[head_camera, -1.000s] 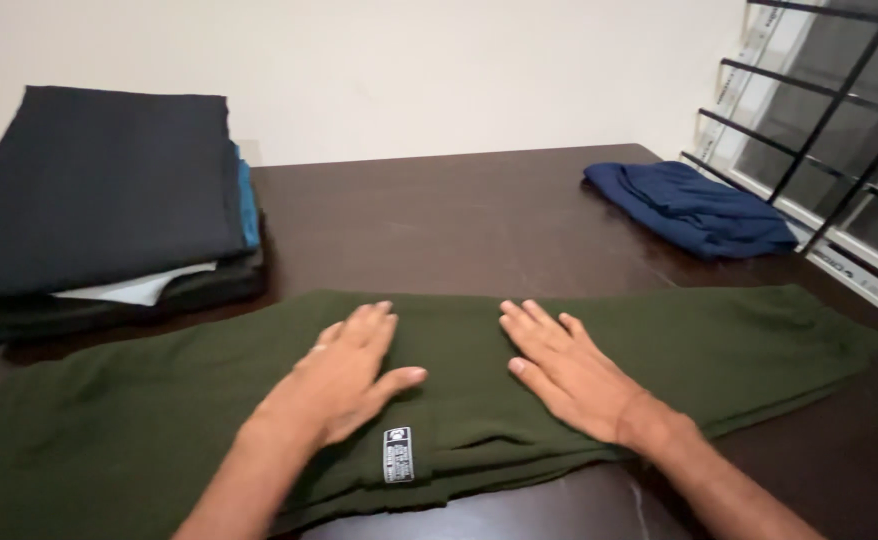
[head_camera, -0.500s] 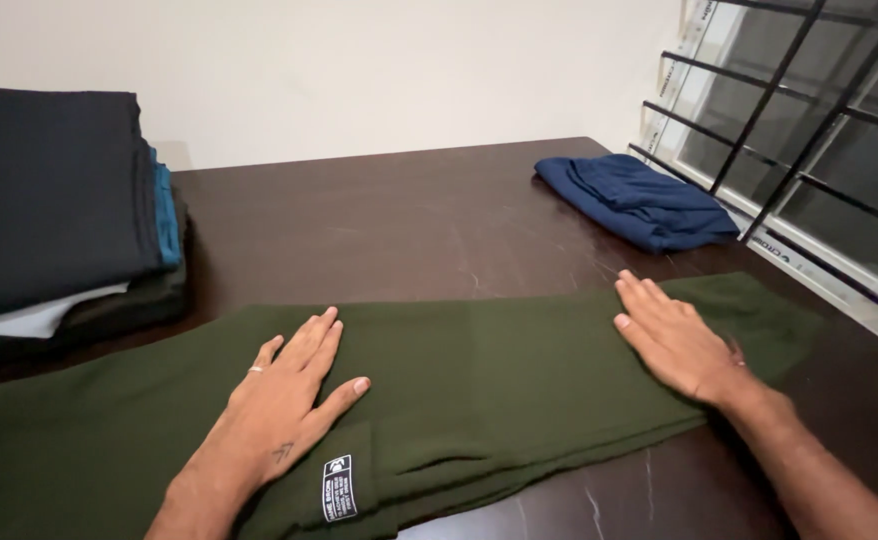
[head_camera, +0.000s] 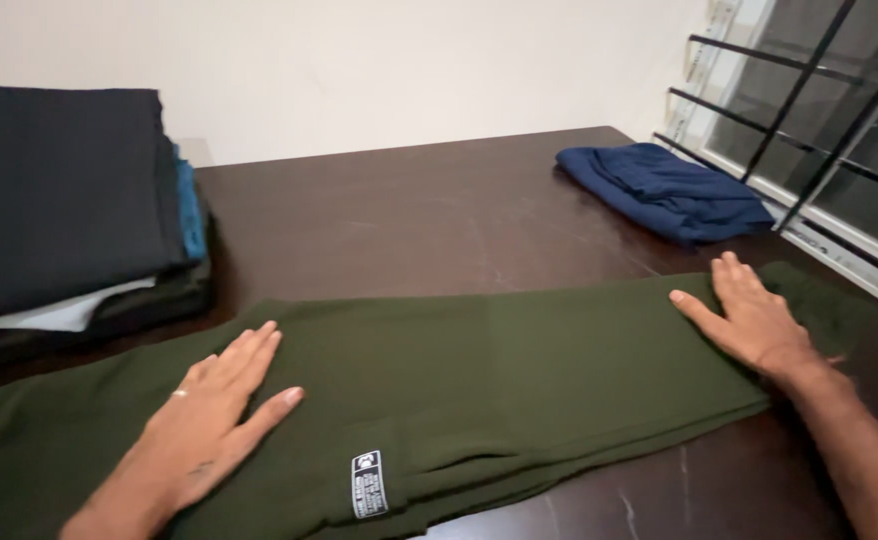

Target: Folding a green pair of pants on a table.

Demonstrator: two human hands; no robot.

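Hands flat on olive-green folded trousers [head_camera: 479, 380], left hand [head_camera: 209, 425] and right hand [head_camera: 754, 320] well apart, fingers released, spread; dark tabletop [head_camera: 409, 215] beneath

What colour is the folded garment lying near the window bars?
Navy blue, plain; the folded garment shows best in the head view, on the dark brown table.

We look down on a dark brown wooden table [head_camera: 429, 215], scuffed and faintly glossy. Behind it stands a plain cream wall [head_camera: 409, 70] — and at the right, a window [head_camera: 819, 120] with black metal bars.
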